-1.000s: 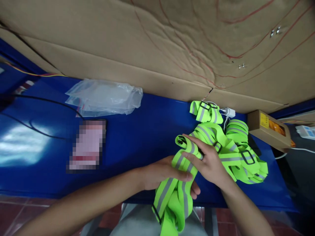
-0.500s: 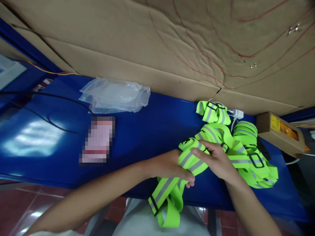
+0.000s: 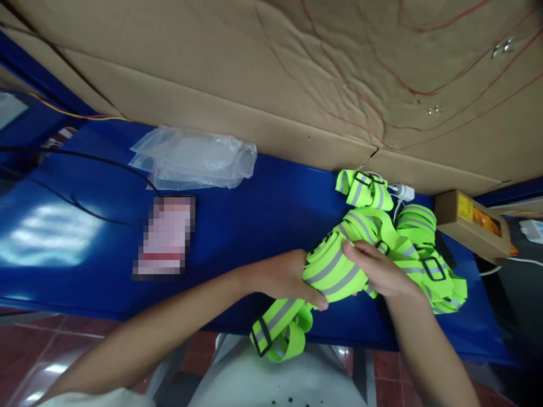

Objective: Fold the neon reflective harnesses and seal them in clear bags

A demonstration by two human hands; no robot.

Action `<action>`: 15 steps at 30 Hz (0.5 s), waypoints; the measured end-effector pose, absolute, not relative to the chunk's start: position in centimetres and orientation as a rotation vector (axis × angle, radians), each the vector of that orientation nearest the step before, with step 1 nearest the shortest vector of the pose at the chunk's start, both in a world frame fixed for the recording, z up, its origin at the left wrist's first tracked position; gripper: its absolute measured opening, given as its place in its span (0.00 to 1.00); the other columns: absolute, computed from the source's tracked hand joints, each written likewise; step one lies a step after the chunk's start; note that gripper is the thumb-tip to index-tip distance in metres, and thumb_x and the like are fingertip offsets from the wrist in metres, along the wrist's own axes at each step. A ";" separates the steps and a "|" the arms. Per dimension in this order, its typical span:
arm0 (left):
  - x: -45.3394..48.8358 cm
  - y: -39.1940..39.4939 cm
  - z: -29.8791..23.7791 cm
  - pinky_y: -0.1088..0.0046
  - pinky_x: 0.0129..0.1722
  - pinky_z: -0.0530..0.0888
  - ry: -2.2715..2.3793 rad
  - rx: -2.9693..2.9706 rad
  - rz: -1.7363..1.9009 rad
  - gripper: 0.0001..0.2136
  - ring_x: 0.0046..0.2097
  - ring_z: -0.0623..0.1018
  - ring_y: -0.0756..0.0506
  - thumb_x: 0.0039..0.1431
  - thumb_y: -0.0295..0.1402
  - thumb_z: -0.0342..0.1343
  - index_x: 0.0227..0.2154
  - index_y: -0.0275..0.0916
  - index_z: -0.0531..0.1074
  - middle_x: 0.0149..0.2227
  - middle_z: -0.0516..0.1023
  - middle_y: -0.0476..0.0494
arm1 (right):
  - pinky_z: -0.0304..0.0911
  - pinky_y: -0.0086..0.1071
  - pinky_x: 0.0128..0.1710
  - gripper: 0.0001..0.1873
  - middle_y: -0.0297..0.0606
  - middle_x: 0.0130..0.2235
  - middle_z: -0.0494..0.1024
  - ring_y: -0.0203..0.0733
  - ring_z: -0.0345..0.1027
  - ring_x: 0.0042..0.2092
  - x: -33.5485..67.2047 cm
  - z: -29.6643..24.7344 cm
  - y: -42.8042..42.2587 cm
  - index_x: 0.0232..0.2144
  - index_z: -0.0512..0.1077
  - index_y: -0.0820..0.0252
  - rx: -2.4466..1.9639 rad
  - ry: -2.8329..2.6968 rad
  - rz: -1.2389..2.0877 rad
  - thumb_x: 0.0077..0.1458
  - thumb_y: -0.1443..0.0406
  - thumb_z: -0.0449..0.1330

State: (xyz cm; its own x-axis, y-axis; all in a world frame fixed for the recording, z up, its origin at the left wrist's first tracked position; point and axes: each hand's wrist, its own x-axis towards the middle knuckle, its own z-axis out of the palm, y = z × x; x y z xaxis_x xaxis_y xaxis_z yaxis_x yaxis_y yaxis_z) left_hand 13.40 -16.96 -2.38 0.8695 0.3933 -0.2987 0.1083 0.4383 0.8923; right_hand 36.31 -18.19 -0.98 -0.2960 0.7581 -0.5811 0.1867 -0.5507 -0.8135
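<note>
The left hand and right hand have fingers curled firmly around a rolled green strap, above the bench; its loose end, with black buckle, hangs across the near edge; other straps lie just right; at far right, a carton carries a yellow label, too small to read.

A glossy blue table spans the view, and a brown cardboard panel rises along its far edge, creased toward the right and crossed by thin red lines. Small paired metal fasteners dot the panel. A white glare lies near the table's left edge. Below the near edge shows a reddish tiled floor with pale joints.
</note>
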 end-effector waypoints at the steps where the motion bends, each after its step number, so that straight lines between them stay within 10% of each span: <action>1: 13.4 -16.9 -2.2 0.69 0.42 0.78 0.502 1.136 0.201 0.11 0.40 0.83 0.44 0.50 0.32 0.70 0.38 0.37 0.82 0.38 0.85 0.46 | 0.64 0.30 0.17 0.30 0.33 0.21 0.75 0.37 0.66 0.19 36.1 -1.1 -18.2 0.30 0.77 0.58 -1.547 -1.156 1.905 0.54 0.37 0.64; 6: 14.1 -17.4 -2.5 0.61 0.50 0.77 0.712 1.271 0.319 0.19 0.47 0.82 0.37 0.50 0.38 0.71 0.45 0.37 0.80 0.44 0.85 0.45 | 0.59 0.25 0.16 0.22 0.26 0.25 0.73 0.33 0.63 0.21 35.1 -1.7 -17.8 0.40 0.73 0.53 -1.487 -1.164 1.699 0.57 0.44 0.67; 12: 14.5 -17.8 -3.6 0.47 0.66 0.66 0.952 1.636 0.874 0.63 0.70 0.63 0.27 0.28 0.50 0.80 0.70 0.45 0.56 0.71 0.56 0.30 | 0.63 0.26 0.23 0.20 0.27 0.25 0.71 0.33 0.64 0.23 34.6 -2.3 -17.8 0.34 0.72 0.55 -1.427 -1.069 1.867 0.58 0.47 0.67; 15: 13.7 -17.4 -3.0 0.44 0.72 0.56 0.805 1.926 0.900 0.49 0.74 0.55 0.26 0.37 0.49 0.78 0.65 0.48 0.67 0.74 0.53 0.35 | 0.67 0.28 0.26 0.19 0.28 0.25 0.73 0.36 0.69 0.26 33.9 -2.5 -18.3 0.33 0.75 0.57 -1.388 -1.074 1.949 0.55 0.48 0.69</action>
State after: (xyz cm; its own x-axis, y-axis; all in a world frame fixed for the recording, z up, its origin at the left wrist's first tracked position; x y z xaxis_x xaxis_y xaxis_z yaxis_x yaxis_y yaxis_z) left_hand 13.68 -17.38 -2.96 0.5359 0.7959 0.2816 0.1914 -0.4394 0.8777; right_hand 33.93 -18.26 -2.49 -0.3454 0.7733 -0.5317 0.0367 -0.5550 -0.8310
